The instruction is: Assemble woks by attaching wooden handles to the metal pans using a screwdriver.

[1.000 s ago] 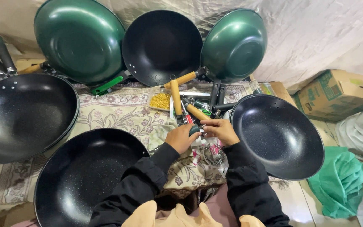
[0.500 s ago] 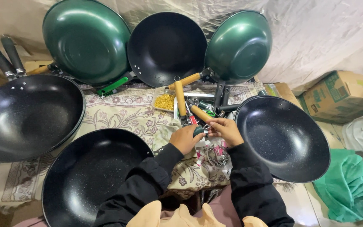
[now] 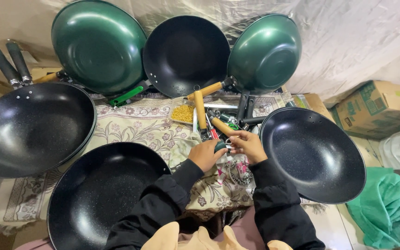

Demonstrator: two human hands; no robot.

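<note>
Pinching a small dark green knob (image 3: 220, 146) between them, the left hand (image 3: 205, 154) and right hand (image 3: 248, 145) are working over the flowery cloth (image 3: 140, 127), while loose wooden handles (image 3: 200, 109) are lying beside bare black pans (image 3: 313, 155) waiting nearby.

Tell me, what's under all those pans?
A flowery cloth lies under the black pans and the handles. What is beneath the cloth is covered.
</note>
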